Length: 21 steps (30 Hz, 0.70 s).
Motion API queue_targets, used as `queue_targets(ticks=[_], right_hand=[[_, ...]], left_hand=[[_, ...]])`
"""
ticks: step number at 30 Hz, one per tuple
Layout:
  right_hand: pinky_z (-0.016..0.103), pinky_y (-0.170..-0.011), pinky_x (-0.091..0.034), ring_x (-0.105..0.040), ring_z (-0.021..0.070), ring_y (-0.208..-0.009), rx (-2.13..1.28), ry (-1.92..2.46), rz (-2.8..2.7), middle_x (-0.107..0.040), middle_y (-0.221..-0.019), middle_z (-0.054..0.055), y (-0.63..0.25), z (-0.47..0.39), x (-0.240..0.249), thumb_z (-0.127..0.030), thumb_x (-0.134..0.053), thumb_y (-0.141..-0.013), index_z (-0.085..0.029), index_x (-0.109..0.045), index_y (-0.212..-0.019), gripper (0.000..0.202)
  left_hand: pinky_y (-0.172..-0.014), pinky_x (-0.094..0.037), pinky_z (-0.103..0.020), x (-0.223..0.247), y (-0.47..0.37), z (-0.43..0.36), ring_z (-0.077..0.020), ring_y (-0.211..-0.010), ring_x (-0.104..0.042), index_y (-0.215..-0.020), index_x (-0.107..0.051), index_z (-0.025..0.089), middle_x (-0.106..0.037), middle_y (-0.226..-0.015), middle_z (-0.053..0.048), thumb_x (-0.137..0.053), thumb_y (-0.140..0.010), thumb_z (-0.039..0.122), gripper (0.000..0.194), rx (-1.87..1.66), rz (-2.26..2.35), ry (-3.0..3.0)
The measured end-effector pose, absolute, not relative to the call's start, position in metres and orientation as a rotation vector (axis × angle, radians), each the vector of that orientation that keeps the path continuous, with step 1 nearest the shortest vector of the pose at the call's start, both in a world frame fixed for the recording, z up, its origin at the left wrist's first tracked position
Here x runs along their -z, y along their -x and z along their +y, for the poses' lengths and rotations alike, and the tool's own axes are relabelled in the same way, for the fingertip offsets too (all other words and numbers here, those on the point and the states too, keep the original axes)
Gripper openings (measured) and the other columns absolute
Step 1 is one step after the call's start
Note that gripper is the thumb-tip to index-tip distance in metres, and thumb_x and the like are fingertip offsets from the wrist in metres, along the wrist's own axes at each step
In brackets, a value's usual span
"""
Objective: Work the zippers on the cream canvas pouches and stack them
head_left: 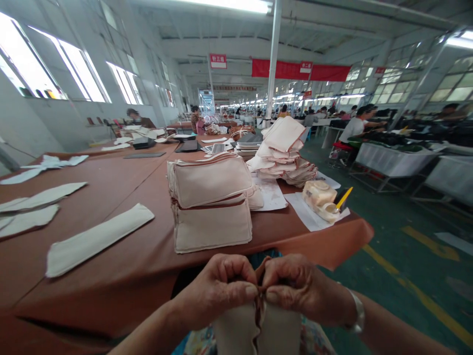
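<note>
My left hand (225, 286) and my right hand (301, 286) meet low in front of me, thumbs and fingers pinched on a cream fabric piece (236, 330) with brown edges. Between the two fists a bit of its brown side shows, and a seam or fold runs down its middle. The piece hangs over my lap, its lower end cut off by the picture. Just beyond my hands, at the table edge, stands a stack of similar cream fabric pieces (212, 227), laid in two bundles.
A brown-covered table (121, 182) spreads ahead and left, with loose cream strips (99, 239) on it. Farther back is a taller fabric pile (284, 148). A glue container (320, 197) with a yellow-handled tool (344, 198) sits near the right corner. People work at the back and right.
</note>
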State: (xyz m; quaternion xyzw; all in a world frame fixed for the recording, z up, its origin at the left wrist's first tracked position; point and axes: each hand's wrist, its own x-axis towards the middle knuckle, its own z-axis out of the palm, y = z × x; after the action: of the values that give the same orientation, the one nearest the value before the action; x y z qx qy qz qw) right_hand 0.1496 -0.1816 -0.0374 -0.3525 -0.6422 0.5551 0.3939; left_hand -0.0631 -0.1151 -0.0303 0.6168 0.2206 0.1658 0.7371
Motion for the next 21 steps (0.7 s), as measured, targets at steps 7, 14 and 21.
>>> queue_targets(ticks=[7, 14, 21], right_hand=[[0.023, -0.059, -0.032, -0.040, 0.0110, -0.065, -1.318, 0.940, -1.740, -0.049, -0.072, -0.002, -0.152, -0.174, 0.025, -0.046, -0.057, -0.091, -0.014, -0.058, -0.078, 0.035], [0.022, -0.056, -0.032, -0.039, 0.0103, -0.061, -1.285, 1.018, -1.746, -0.049, -0.068, -0.002, -0.157, -0.161, 0.037, -0.051, -0.059, -0.089, -0.014, -0.058, -0.077, 0.038], [0.030, -0.085, -0.049, -0.060, 0.0245, -0.104, -1.136, 1.232, -1.718, -0.061, -0.121, 0.010, -0.165, -0.166, 0.023, -0.054, -0.061, -0.087, -0.022, -0.050, -0.135, 0.059]], left_hand=[[-0.056, -0.027, -0.020, 0.019, 0.060, -0.112, -0.0085, -0.064, -0.033, -0.078, -0.051, 0.013, -0.044, -0.072, 0.002, -0.067, -0.086, 0.038, 0.031, -0.349, 0.405, -1.524], [-0.052, -0.021, -0.022, 0.021, 0.064, -0.106, -0.0092, -0.061, -0.027, -0.080, -0.053, 0.013, -0.037, -0.069, 0.003, -0.057, -0.087, 0.056, 0.044, -0.219, 0.523, -1.563], [-0.054, -0.035, -0.018, 0.023, 0.043, -0.109, -0.0108, -0.060, -0.045, -0.070, -0.054, 0.015, -0.049, -0.065, 0.001, -0.049, -0.094, 0.047, 0.040, -0.798, 0.799, -2.002]])
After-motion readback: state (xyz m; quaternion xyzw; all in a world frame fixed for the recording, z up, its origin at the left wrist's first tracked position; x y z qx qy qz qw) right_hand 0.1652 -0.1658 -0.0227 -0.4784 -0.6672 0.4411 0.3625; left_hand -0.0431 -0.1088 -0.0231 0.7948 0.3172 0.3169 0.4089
